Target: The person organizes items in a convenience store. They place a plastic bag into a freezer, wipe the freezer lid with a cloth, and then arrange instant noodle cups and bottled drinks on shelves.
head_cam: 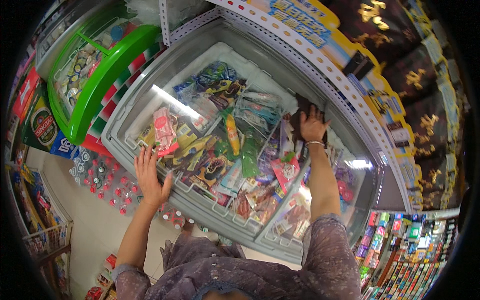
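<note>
A chest freezer point(165, 80) with a grey frame and sliding glass lids lies before me, holding packaged ice creams in wire baskets. My right hand point(314, 125) is spread flat against a dark brown cloth-like piece point(303, 103) at the far right side of the freezer. Whether that piece rests on the glass or inside is hard to tell. At the front left rim, my left hand point(152, 180) rests with its fingers apart and nothing in it. Just beyond its fingertips lies a pink ice-cream package point(165, 129). A green wrapper point(249, 153) and a yellow corn-shaped pack point(232, 133) sit mid-freezer.
A second freezer with a bright green rim point(101, 82) adjoins at the left. Shrink-wrapped bottles with red caps point(112, 180) stand on the floor. A white perforated metal upright point(300, 43) runs along the freezer's far side. Stocked shelves point(408, 255) rise at the lower right.
</note>
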Tool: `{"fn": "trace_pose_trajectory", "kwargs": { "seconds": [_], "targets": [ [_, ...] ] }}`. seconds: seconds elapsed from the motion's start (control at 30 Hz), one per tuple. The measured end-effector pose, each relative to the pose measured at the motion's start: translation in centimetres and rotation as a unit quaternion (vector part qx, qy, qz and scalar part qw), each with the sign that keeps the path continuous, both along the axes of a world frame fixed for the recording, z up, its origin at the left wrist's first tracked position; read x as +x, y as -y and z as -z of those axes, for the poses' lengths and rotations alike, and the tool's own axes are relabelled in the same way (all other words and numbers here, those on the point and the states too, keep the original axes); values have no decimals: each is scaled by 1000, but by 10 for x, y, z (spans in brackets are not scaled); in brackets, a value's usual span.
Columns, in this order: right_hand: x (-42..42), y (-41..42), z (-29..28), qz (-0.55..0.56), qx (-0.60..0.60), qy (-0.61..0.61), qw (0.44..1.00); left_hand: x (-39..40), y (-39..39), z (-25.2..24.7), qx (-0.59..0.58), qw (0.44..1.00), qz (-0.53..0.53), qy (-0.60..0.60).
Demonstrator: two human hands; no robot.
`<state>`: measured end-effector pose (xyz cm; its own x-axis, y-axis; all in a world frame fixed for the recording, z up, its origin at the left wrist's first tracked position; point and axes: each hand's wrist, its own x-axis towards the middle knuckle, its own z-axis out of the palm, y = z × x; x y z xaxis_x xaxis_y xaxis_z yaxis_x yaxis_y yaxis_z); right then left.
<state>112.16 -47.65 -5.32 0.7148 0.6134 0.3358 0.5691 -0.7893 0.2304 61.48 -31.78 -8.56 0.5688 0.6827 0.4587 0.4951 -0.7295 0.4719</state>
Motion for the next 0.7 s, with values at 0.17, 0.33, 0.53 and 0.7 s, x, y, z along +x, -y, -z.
{"fn": "trace_pose_trajectory", "kwargs": {
  "seconds": [0.17,0.33,0.53,0.7],
  "targets": [
    [71,-31,5,54,-12,-58,997,-2,1,-4,-5,1000,-6,-16],
    [48,-26,5,55,34,-86,994,-1,-1,-7,-13,1000,-12,-12],
    [-163,40,7,-117,23,-18,993,-5,2,-3,-12,999,-40,8],
    [-344,101,-2,-237,-37,-210,948,-12,-8,-1,-52,996,1,66]
  ]
}}
